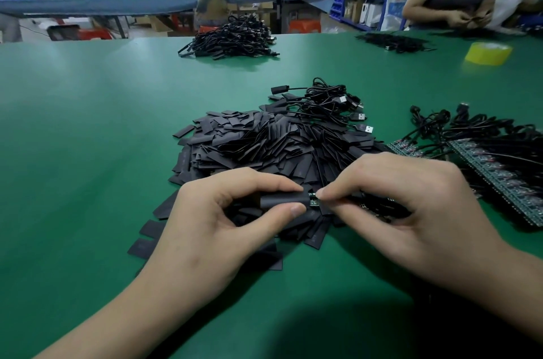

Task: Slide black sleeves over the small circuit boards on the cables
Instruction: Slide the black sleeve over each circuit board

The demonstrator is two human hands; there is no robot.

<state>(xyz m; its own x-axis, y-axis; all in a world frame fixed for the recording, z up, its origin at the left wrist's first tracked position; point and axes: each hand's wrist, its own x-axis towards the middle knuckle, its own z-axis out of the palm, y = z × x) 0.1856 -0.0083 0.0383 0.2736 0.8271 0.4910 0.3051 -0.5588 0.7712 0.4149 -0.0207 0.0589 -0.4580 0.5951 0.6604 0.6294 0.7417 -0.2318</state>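
Over green counter (88, 123), left grip (211, 220) pinches black tubular sleeve (282, 200), right grip (396, 203) small green circuit board (313, 201); tilted, it could snag.

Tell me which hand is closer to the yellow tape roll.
Right. The right hand sits nearer the viewer and left of the yellow tape roll; the left hand lies farther left.

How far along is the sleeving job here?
Done: the far heap of black cables looks sleeved, though blurred. In hand: the left hand grips a black tubular sleeve while the right hand pinches a small green circuit board, partly exposed at its mouth. Left: rows of bare green boards on cables at the right, and a pile of flat black sleeves.
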